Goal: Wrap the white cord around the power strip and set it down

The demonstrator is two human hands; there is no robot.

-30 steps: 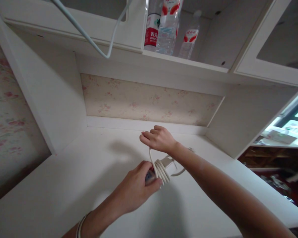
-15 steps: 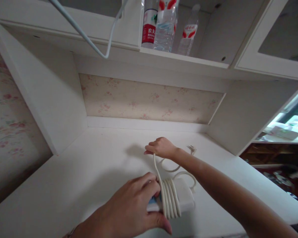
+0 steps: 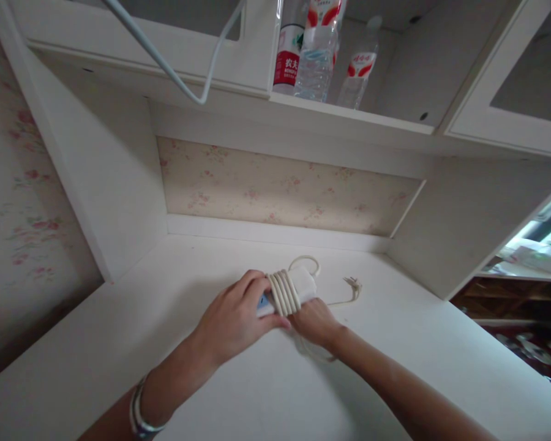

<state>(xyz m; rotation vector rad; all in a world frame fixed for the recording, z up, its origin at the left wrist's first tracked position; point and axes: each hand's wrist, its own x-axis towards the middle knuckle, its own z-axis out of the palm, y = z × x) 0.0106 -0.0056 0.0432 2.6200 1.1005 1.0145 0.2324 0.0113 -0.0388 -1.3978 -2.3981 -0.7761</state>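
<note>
White cord circles the power strip in side-by-side turns, just beside the fingers of the left hand. The left thumb and fingers clamp one end of the strip over the table. The right hand reaches beneath the strip; its fingers are hidden, so whether they pinch the cord cannot be told. The step in hand appears to be winding; the next move likely calls for a firm left hold and even tension. The plug, right of the right fingers, is blurred.
</note>
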